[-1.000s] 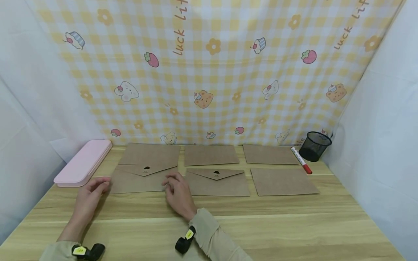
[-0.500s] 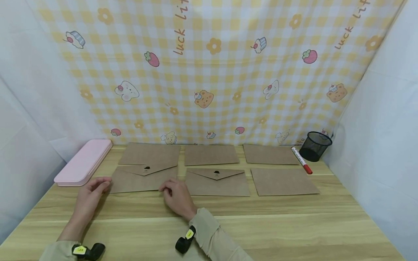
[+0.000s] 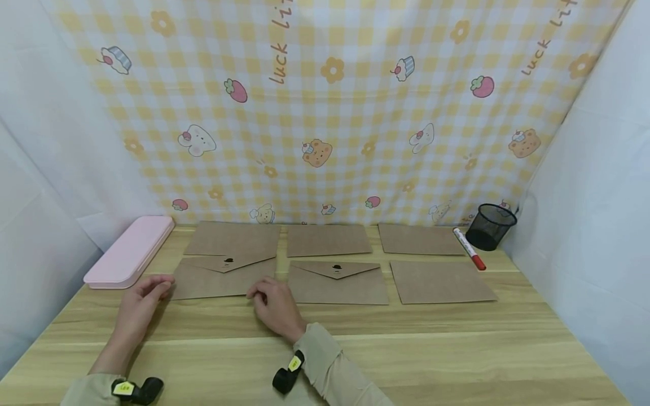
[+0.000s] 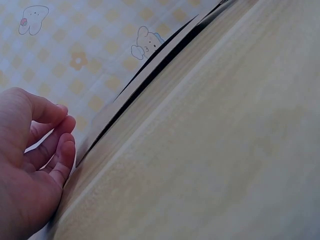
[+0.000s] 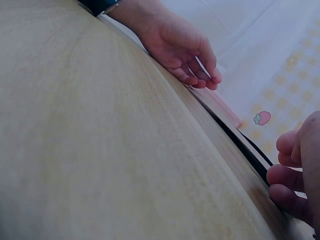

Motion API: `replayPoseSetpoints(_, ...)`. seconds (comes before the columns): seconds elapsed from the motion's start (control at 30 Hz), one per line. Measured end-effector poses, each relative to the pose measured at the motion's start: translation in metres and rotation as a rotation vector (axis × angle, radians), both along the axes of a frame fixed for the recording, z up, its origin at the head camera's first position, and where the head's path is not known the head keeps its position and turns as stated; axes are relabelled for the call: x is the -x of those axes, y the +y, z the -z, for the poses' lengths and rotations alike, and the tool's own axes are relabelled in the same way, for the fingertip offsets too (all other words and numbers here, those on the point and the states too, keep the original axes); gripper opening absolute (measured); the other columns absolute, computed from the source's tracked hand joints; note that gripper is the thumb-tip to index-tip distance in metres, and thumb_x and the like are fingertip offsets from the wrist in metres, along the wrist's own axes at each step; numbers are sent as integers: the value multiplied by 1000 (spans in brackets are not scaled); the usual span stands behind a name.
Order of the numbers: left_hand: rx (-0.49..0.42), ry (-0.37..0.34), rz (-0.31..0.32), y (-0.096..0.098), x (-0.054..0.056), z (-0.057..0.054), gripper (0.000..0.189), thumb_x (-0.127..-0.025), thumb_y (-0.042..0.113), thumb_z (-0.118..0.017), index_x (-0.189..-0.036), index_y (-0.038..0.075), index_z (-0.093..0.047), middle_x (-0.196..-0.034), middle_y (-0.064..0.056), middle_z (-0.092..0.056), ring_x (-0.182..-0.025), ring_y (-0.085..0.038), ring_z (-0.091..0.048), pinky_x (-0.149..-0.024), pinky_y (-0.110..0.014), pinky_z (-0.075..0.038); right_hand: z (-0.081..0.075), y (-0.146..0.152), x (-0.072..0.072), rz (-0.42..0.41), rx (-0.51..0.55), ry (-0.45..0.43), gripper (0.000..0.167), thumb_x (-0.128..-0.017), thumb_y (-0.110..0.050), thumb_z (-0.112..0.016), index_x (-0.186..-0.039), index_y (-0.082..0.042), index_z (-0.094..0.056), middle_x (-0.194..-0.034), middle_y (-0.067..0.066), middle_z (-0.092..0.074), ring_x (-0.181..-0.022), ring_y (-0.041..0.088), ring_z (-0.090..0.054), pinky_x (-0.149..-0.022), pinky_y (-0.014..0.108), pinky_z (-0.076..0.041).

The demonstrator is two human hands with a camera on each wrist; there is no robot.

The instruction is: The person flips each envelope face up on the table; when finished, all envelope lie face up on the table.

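In the head view, a brown kraft envelope (image 3: pixel 218 285) lies at the front left, its pointed flap with a small hat print facing up. My left hand (image 3: pixel 139 304) rests beside its left edge with fingers loosely curled. Close to its lower right corner is my right hand (image 3: pixel 276 307), fingers bent; whether they touch the paper is hard to tell. The left wrist view shows the left hand (image 4: pixel 35 155) with thumb and fingertips close together and no paper between them. In the right wrist view the right hand's fingers (image 5: pixel 285 176) are beside the envelope edge.
A second flap-up envelope (image 3: pixel 335 290) and a plain one (image 3: pixel 442 282) continue the front row. Three plain envelopes, including the middle one (image 3: pixel 329 241), form the back row. A pink case (image 3: pixel 129 251) sits left; a red-capped marker (image 3: pixel 468 248) and black mesh cup (image 3: pixel 490 228) are at right.
My right hand has shifted slightly left and toward me, its fingers now off the envelope's surface and nearer its lower edge. The left hand and the envelopes have stayed put.
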State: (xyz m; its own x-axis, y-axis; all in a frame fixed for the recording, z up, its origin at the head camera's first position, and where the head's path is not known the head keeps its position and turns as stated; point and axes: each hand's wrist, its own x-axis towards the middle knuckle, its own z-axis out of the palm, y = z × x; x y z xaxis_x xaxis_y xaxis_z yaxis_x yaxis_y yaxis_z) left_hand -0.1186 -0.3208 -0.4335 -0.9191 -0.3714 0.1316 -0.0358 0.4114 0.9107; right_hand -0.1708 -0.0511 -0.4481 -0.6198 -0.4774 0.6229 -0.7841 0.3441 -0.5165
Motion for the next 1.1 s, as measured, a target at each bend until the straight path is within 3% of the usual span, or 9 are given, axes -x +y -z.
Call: replayPoseSetpoints(1.1,5,39,35,0,1,0,30,-96,20,-51,-104,-9,-58,-87,23,-58,-82,8,-54,-68,-10,-44,1,0,1,-3,-65,6,24,-84,3,-53,-74,-14,-67,-78,-8,-61,-64,-5,-45,-58,6,-36)
